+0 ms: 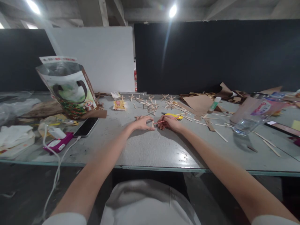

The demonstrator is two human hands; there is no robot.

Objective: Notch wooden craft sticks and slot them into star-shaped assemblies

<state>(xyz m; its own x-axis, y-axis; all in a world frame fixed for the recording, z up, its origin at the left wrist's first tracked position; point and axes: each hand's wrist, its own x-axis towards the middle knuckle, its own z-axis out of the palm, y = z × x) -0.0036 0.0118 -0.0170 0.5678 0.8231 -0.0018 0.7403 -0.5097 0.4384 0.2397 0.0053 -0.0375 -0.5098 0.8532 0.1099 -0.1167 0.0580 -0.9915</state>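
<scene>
While the left hand (143, 123) pinches a small wooden piece (153, 124) between thumb and fingers, the right hand (170, 122) has a narrow grip on a thin red pen (161, 122) (might be a pencil, too small to tell), tip right by the wood. Can't tell if it's actually touching. The piece is on the near left side of the yellow cutter (177, 117), low over the table (150, 153).

Honestly, I'd make that left pinch snug and out at the edges, so the fingertips are clear of the tip, and rest the right hand on the table for steadiness. Something this tiny probably twists easily, so light, short strokes should beat pushing hard. Mind the reach too: crossed sticks (152, 104) sit beyond and left of the cutter, and loose sticks (221, 135) lie to its right, easy to knock.
</scene>
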